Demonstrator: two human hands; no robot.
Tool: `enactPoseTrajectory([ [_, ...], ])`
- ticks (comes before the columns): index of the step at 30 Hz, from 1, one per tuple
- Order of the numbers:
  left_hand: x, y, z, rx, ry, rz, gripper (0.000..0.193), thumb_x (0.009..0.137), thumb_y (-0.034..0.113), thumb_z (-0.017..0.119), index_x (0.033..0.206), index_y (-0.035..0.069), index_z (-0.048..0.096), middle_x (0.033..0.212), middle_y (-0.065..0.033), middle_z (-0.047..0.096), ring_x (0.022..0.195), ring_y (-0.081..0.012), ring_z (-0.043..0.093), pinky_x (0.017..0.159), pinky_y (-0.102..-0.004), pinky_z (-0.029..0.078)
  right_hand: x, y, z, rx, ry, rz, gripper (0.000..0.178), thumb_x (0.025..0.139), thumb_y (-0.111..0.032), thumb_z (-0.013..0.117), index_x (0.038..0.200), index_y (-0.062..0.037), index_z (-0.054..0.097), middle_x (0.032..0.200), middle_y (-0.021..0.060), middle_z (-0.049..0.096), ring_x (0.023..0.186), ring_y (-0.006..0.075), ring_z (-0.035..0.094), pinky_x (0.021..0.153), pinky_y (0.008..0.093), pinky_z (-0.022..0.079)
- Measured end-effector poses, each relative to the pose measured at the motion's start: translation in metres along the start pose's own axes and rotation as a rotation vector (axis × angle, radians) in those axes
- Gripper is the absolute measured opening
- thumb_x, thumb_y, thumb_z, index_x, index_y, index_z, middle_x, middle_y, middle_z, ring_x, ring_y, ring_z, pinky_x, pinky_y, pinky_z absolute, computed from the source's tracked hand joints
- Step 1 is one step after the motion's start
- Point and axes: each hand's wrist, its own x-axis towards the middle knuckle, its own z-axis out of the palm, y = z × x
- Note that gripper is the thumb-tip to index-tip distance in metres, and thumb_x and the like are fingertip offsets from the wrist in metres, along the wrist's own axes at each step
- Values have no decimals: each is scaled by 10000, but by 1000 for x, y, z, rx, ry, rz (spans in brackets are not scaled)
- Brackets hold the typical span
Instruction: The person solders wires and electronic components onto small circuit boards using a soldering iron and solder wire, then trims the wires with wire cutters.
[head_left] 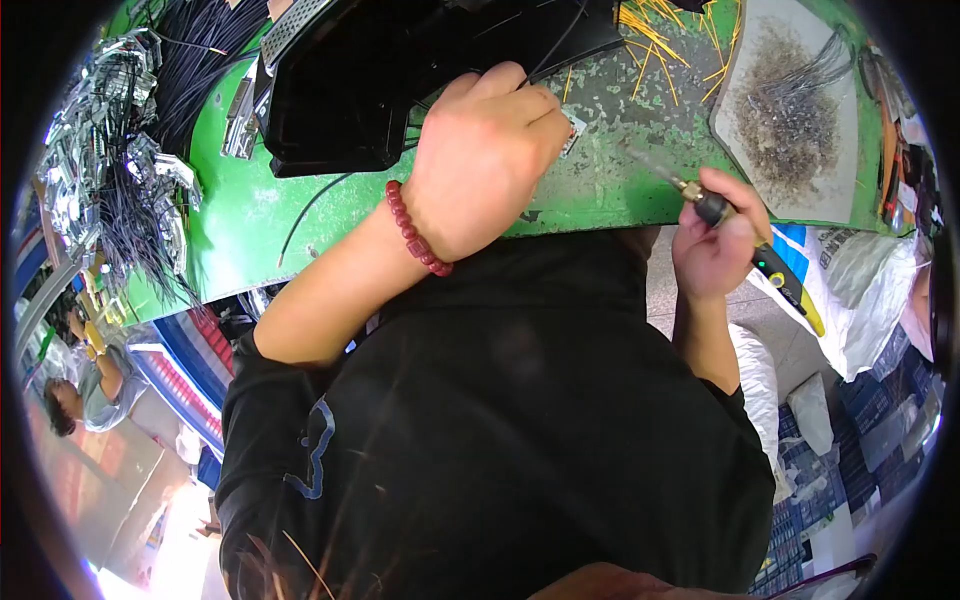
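Note:
My left hand [490,160], with a red bead bracelet on its wrist, is bent over the near edge of a black plastic housing [335,120]. Its fingers are curled closed around a thin black wire [556,50] that runs into them from above; the fingertips are hidden. A second length of black wire [306,212] comes out from under the housing and curves over the green bench. Off to the right, my right hand [722,235] grips a soldering iron [775,268] with a black and yellow handle. The iron's metal tip points up and left over the bench, apart from the housing.
The worn green bench [240,235] holds yellow wires [655,45] at the back and a pale board [845,185] with dark residue on the right. Bundled black wires and silvery metal parts [130,130] pile up left. White bags [860,300] hang beside the bench; another person [90,385] is far left.

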Motion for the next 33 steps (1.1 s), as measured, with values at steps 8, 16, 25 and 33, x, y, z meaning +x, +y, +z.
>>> enactPoseTrajectory([
  [8,7,3,-6,44,-97,7,141,677,60,697,788,76,612,820,-10,595,797,-227,541,698,-351,463,-6,9,-4,-63,-150,8,240,798,-163,650,916,-1,518,775,40,546,635,63,437,586,213,349],
  [16,12,-2,-9,51,-154,32,99,707,83,682,784,68,623,803,-16,586,798,-231,537,718,-346,468,-3,9,-1,-83,-165,-7,216,773,-139,602,888,14,500,706,103,534,582,132,477,526,244,398],
  [25,11,0,-7,78,-153,28,83,705,89,685,761,68,628,796,-13,585,799,-226,538,725,-343,467,-2,9,0,-105,-186,-19,206,775,-126,590,892,18,501,713,101,535,590,134,479,534,245,400],
  [33,10,2,-5,86,-134,20,77,703,84,676,754,62,622,803,-17,595,802,-224,544,717,-348,463,-4,11,-2,-143,-214,-83,214,798,-147,595,900,18,503,726,97,537,602,129,467,547,252,385],
])
